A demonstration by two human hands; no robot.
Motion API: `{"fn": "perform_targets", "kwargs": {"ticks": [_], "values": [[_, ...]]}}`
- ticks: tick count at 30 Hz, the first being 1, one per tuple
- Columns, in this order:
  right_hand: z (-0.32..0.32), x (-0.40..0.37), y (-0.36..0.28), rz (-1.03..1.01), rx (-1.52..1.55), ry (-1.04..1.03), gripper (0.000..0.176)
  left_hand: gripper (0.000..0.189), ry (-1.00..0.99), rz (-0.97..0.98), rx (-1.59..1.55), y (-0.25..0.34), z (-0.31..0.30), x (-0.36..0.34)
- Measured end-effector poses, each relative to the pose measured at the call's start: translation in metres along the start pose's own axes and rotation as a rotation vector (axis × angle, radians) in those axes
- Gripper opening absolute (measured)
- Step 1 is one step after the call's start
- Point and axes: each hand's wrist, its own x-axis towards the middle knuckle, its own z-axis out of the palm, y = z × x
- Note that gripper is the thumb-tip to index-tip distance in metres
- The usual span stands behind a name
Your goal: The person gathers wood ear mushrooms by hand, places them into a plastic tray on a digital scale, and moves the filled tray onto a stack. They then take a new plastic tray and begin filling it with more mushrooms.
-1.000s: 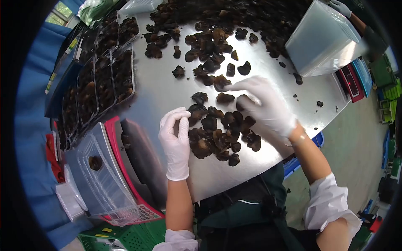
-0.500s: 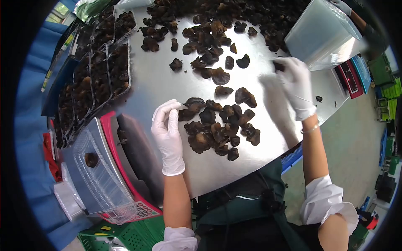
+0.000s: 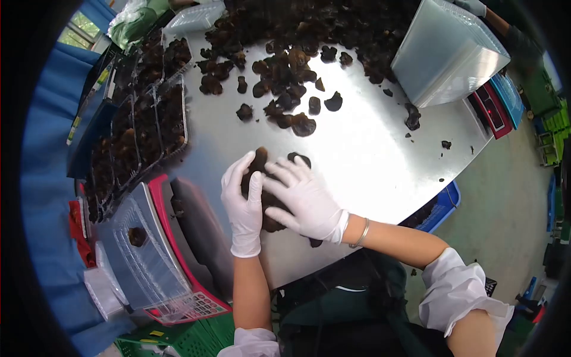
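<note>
Both my hands wear white gloves and cup a small pile of dark wood-ear mushrooms [image 3: 258, 163] on the steel table [image 3: 363, 160]. My left hand [image 3: 242, 205] presses against the pile's left side. From the right, my right hand [image 3: 304, 199] lies over the top of the pile with fingers spread. Most of the pile is hidden under the hands; a few pieces stick out at the top and bottom. On the red scale [image 3: 159, 193] to the left sits a clear plastic tray [image 3: 151, 268] with one mushroom piece [image 3: 137, 236] in it.
A large mushroom heap [image 3: 297, 35] covers the far table. Filled trays [image 3: 148, 113] line the left edge. A stack of clear trays [image 3: 446, 53] stands at the upper right beside a second scale [image 3: 491, 110]. Another person's gloved hand [image 3: 474, 6] shows at the top right.
My right hand came back from the far right near the tray stack and now covers the pile. The spread-out mushrooms are pulled together between both hands.
</note>
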Motion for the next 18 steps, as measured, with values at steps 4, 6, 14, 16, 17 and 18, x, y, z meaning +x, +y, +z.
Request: {"fn": "perform_targets", "kwargs": {"ticks": [4, 6, 14, 16, 17, 18], "values": [[-0.034, 0.026, 0.02, -0.139, 0.347, -0.06, 0.043, 0.026, 0.041, -0.06, 0.024, -0.004, -0.007, 0.001], [-0.057, 0.05, 0.044, 0.206, 0.644, -0.029, 0.045, 0.023, 0.044, -0.15, -0.053, 0.003, -0.006, 0.001], [-0.085, 0.039, 0.079, -0.062, 0.115, -0.257, 0.041, 0.022, 0.043, -0.117, -0.023, 0.005, -0.007, 0.002], [-0.103, 0.049, 0.075, -0.027, 0.096, -0.166, 0.031, 0.022, 0.066, -0.141, -0.068, 0.007, -0.006, 0.004], [-0.109, 0.063, 0.084, 0.061, 0.209, -0.094, 0.03, 0.022, 0.072, -0.161, -0.105, 0.009, -0.006, 0.003], [-0.115, 0.078, 0.092, 0.153, 0.324, -0.017, 0.028, 0.022, 0.069, -0.163, -0.106, 0.01, -0.005, 0.002]]}}
